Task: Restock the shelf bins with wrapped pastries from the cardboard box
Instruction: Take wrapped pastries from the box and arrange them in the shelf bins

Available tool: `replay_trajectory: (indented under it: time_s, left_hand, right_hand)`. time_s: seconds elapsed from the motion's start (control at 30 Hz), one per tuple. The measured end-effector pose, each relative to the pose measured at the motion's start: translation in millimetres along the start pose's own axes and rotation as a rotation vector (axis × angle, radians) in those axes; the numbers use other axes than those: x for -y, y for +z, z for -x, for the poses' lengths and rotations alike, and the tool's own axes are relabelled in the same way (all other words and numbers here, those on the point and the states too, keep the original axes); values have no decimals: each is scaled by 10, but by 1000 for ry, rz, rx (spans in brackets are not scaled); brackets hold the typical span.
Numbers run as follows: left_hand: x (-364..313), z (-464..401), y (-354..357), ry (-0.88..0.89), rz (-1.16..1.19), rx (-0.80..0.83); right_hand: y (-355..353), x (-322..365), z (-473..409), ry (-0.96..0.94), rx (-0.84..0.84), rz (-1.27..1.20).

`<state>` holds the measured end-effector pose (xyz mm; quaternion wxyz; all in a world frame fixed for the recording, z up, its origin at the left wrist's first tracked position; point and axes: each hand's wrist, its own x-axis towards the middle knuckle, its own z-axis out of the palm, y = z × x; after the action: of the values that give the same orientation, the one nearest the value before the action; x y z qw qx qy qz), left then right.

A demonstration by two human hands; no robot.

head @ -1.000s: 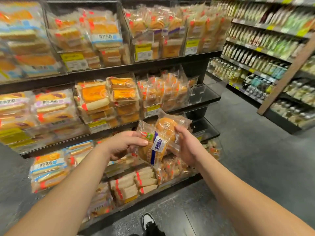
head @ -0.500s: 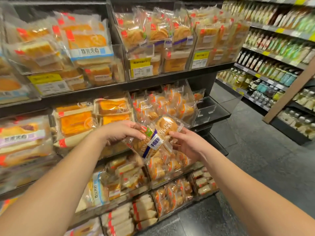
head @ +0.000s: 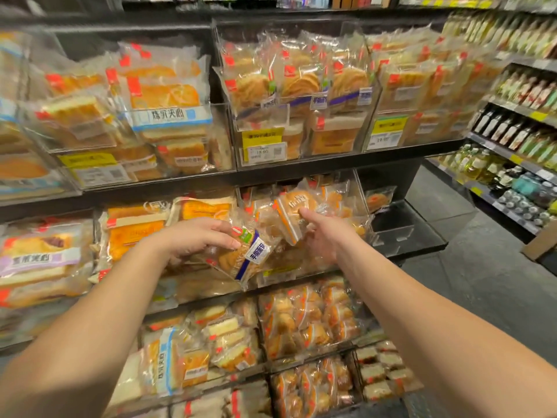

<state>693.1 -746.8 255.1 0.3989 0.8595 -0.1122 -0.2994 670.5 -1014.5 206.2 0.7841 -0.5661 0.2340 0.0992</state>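
Note:
My left hand (head: 199, 236) grips a clear-wrapped pastry with a blue-and-white label (head: 244, 254), held tilted in front of the middle shelf. My right hand (head: 324, 233) holds a second wrapped round bun (head: 294, 206) by its lower edge, up at the mouth of the middle-shelf clear bin (head: 358, 191), which holds several similar buns. The cardboard box is out of view.
Clear bins of wrapped breads and cakes fill the black shelves above (head: 301, 95), to the left (head: 45, 260) and below (head: 307, 321). An almost empty clear bin (head: 391, 227) stands right of the bun bin. A bottle shelf (head: 512, 131) lines the aisle at right, with grey floor between.
The view has come closer to the shelf. My hands have parted: the right has lifted one bun up to the middle bin, while the left keeps the labelled pastry lower.

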Motion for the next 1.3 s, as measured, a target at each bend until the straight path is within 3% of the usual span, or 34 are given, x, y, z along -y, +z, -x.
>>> replay_trajectory:
  time_s: [0.23, 0.53, 0.93, 1.17, 1.3]
  left_hand:
    - [-121, 43, -6, -33, 76, -97]
    - [-87, 75, -118, -62, 50, -161]
    - [32, 83, -299, -55, 195, -42]
    - [46, 72, -331, -47, 204, 21]
    - [14, 79, -355, -33, 196, 33]
  right_hand:
    - [210, 282, -277, 36, -58, 156]
    - [596, 370, -485, 115, -89, 56]
    - [1086, 347, -806, 215, -248, -131]
    - [1246, 286, -722, 144, -178, -264]
    - [1197, 311, -746, 215, -146, -317]
